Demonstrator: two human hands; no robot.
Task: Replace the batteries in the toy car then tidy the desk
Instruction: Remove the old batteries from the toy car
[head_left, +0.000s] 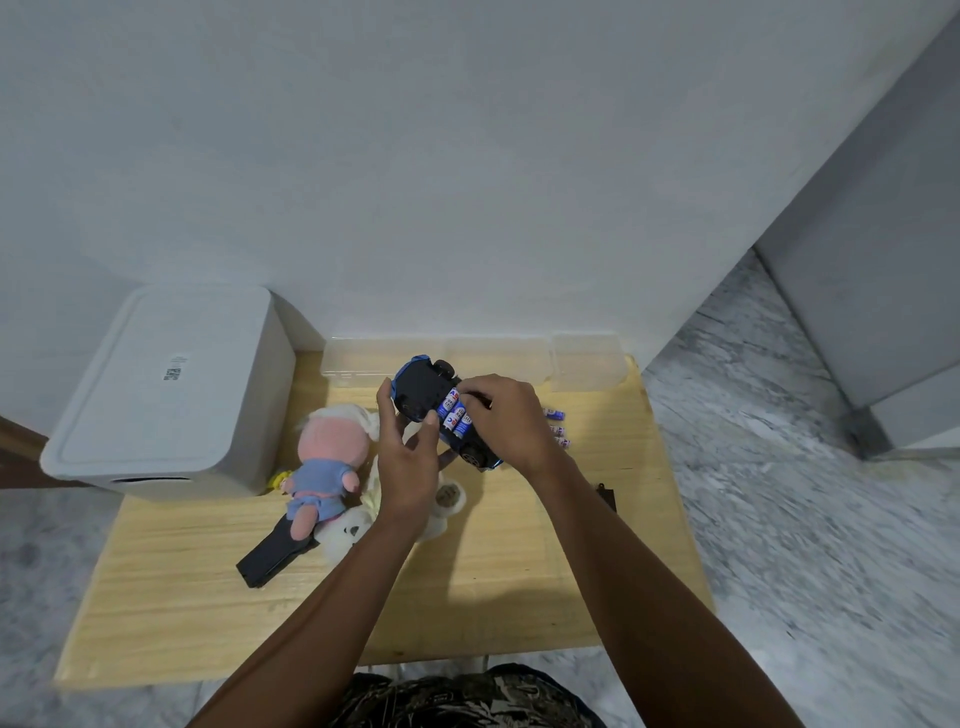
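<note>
The blue and black toy car (422, 395) is held upside down above the wooden desk (519, 571), its battery bay uncovered. Three blue-and-white batteries (455, 415) lie side by side in the bay. My left hand (408, 462) grips the car from the left and underneath, thumb on its edge. My right hand (506, 415) curls over the right end of the car, fingertips pressing on the batteries. Three more batteries (556, 428) lie on the desk just right of my right hand. A small black cover piece (608, 496) lies near the desk's right edge.
A pink-faced doll in blue (324, 467) and a white plush toy (358, 525) lie left of centre over a black flat device (272, 556). Clear plastic boxes (363, 361) line the back edge, another (587, 361) at back right. A white bin (166, 395) stands at the left.
</note>
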